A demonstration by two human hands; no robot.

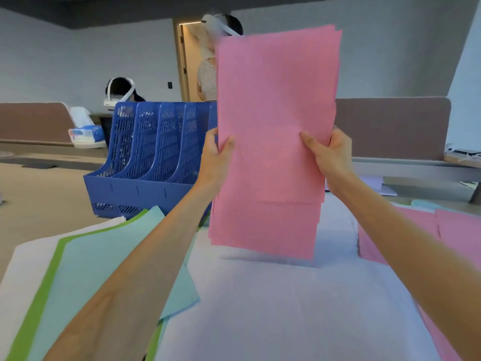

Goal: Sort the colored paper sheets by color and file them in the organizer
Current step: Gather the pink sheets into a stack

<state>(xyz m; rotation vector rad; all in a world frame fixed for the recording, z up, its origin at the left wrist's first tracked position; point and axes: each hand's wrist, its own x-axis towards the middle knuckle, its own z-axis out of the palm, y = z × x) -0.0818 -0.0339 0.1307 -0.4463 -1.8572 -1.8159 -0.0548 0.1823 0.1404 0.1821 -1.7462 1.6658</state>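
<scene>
I hold a stack of pink sheets point(273, 126) upright above the table, its lower edge hanging just over the pale lilac sheets point(286, 303). My left hand point(214, 160) grips the stack's left edge and my right hand point(329, 155) grips its right edge. The blue slotted organizer point(145, 162) stands behind and to the left, partly hidden by the pink stack. Its visible slots look empty. Light blue sheets point(99, 256), a green sheet point(39, 290) and a white sheet point(23, 269) lie fanned at the lower left. More pink sheets point(453, 235) lie at the right.
Two persons with white head straps are beyond the organizer, one seated point(121, 91), one standing point(208, 74) by a doorway. A tissue pack point(86, 134) sits at the back left. Brown partitions point(390, 126) border the far side of the desk.
</scene>
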